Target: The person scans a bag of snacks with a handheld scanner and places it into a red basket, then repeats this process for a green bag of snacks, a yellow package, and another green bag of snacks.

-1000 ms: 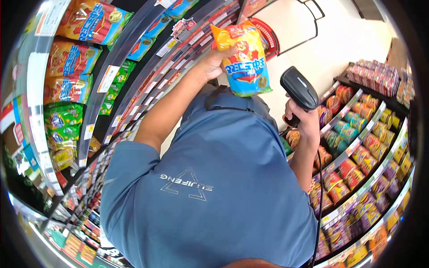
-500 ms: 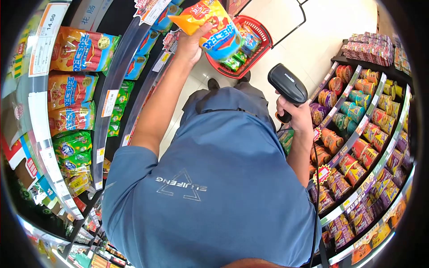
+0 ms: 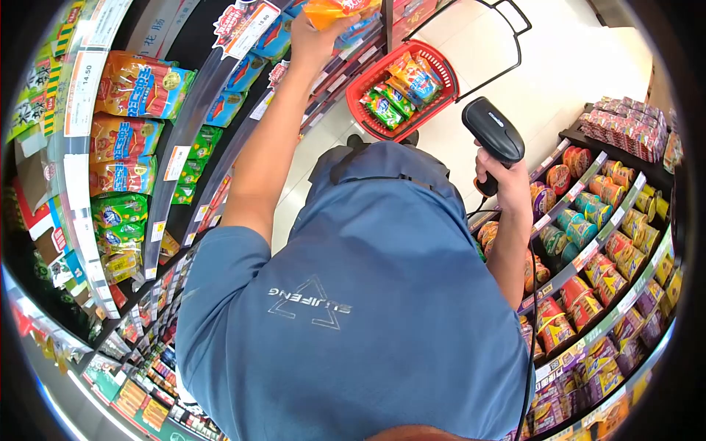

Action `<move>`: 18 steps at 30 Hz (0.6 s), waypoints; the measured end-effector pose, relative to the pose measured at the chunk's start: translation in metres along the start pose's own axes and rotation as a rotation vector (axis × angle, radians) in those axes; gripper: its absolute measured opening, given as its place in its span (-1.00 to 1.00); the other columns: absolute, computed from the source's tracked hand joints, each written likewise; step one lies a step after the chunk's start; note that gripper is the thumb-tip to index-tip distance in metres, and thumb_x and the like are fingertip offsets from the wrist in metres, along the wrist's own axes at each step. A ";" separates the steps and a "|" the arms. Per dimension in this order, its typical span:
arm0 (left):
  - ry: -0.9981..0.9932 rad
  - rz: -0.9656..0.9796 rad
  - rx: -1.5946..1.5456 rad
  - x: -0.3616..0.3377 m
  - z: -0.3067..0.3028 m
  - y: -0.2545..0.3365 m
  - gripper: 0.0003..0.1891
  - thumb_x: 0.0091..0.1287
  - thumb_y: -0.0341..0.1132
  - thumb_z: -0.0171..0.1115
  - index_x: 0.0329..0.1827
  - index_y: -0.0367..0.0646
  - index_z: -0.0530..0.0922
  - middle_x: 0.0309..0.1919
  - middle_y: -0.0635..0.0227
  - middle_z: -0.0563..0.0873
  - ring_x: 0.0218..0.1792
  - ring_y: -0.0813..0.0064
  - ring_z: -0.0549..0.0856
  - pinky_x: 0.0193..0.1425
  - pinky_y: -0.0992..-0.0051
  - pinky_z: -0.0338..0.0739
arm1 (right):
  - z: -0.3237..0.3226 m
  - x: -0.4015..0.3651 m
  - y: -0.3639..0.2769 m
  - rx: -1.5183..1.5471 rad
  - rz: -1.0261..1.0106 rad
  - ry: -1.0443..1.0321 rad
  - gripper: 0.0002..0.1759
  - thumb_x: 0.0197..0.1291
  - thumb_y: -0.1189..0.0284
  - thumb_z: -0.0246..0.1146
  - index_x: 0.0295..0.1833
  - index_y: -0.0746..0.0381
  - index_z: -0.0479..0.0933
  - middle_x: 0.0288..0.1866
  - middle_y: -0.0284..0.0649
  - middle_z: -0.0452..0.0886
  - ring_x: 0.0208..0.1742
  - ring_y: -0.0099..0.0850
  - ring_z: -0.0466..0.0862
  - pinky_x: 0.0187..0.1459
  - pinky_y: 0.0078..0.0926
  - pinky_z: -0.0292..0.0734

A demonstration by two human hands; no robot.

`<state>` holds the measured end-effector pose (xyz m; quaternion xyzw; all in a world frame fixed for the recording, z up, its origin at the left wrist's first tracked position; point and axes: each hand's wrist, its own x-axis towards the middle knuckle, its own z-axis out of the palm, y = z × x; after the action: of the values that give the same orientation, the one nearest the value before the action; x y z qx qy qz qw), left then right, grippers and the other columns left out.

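1. Left grip [image 3: 314,40] is clenching bag [image 3: 334,10], left of basket [image 3: 355,93].
2. Right grip [image 3: 497,170] is grasping scanner [image 3: 493,131], right of basket.
3. Packs [image 3: 412,77] are lying inside basket.

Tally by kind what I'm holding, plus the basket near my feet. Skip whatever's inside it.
Bag, in the left hand: 1
Handheld scanner, in the right hand: 1
Red basket: 1
Total: 3
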<state>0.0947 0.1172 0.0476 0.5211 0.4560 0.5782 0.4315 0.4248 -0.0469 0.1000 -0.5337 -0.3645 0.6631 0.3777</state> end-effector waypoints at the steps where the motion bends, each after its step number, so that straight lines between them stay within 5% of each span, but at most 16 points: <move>1: 0.003 0.012 0.122 0.009 -0.004 -0.008 -0.56 0.14 -0.48 0.47 0.08 -0.34 0.56 -0.06 0.29 0.72 -0.05 0.54 0.68 0.13 0.52 0.51 | -0.004 0.002 0.000 0.001 0.003 -0.005 -0.69 0.15 0.48 0.34 -0.01 0.38 0.53 -0.55 -0.34 0.50 -0.57 -0.57 0.46 -0.45 -0.61 0.32; 11: -0.001 0.228 0.074 0.035 -0.022 -0.050 -0.50 0.05 -0.63 0.48 0.09 -0.32 0.54 -0.03 0.31 0.68 -0.05 0.53 0.66 0.12 0.48 0.57 | -0.033 0.010 -0.001 -0.130 0.119 -0.075 -0.70 0.14 0.49 0.38 -0.03 0.31 0.52 -0.47 -0.37 0.52 -0.55 -0.60 0.47 -0.48 -0.60 0.39; 13: 0.019 0.136 0.011 0.030 -0.024 -0.057 -0.56 0.10 -0.60 0.45 0.08 -0.32 0.56 -0.01 0.29 0.69 -0.04 0.52 0.66 0.10 0.50 0.56 | -0.029 0.008 -0.006 -0.152 0.107 -0.100 -0.69 0.13 0.50 0.38 -0.02 0.31 0.51 -0.45 -0.36 0.54 -0.54 -0.61 0.47 -0.50 -0.61 0.39; 14: 0.058 0.179 0.337 0.028 -0.028 -0.054 -0.62 0.14 -0.45 0.49 0.01 -0.34 0.61 -0.06 0.30 0.74 -0.08 0.55 0.68 0.06 0.54 0.52 | -0.028 0.008 -0.007 -0.150 0.089 -0.112 -0.69 0.12 0.51 0.38 -0.03 0.32 0.51 -0.44 -0.36 0.55 -0.54 -0.61 0.48 -0.50 -0.61 0.39; 18: 0.056 0.187 0.261 0.032 -0.038 -0.054 -0.75 0.22 -0.38 0.43 -0.08 -0.30 0.67 -0.12 0.35 0.76 -0.11 0.56 0.71 0.04 0.54 0.53 | -0.020 0.004 -0.012 -0.243 0.179 -0.097 -0.77 0.07 0.45 0.41 -0.19 0.32 0.59 -0.49 -0.40 0.56 -0.54 -0.64 0.44 -0.48 -0.61 0.34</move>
<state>0.0557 0.1565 -0.0004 0.5967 0.4885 0.5660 0.2914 0.4455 -0.0365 0.1052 -0.5730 -0.4111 0.6701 0.2316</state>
